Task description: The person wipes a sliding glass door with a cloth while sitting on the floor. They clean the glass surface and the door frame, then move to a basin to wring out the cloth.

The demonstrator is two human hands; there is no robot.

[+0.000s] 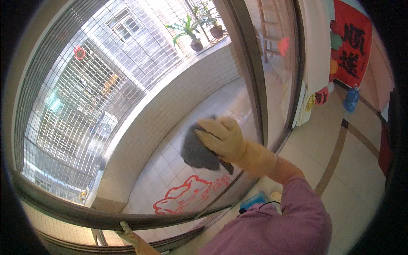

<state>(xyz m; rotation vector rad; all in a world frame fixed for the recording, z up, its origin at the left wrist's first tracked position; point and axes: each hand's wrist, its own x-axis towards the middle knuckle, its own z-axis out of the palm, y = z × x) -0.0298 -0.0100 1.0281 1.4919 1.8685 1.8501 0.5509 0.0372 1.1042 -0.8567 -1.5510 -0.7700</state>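
Note:
My right hand (224,137), in a yellow rubber glove, presses a dark grey cloth (199,149) against the large glass pane (165,162) of a sliding door. The cloth bunches under the fingers, and one loose end hangs below the palm. Lower on the pane is a red outlined decoration (183,194). At the bottom left my left hand (127,230) grips the edge of the dark door frame (153,222); much of it is small and hard to make out. A dark upright of the frame (255,70) stands to the right of the cloth.
Beyond the glass lie a tiled balcony, a low brick-tiled wall (172,102), a metal grille (95,63) and potted plants (196,44). A blue container (255,200) stands on the floor beside me. A wooden ladder (269,35) and a red banner with writing (352,44) are at right.

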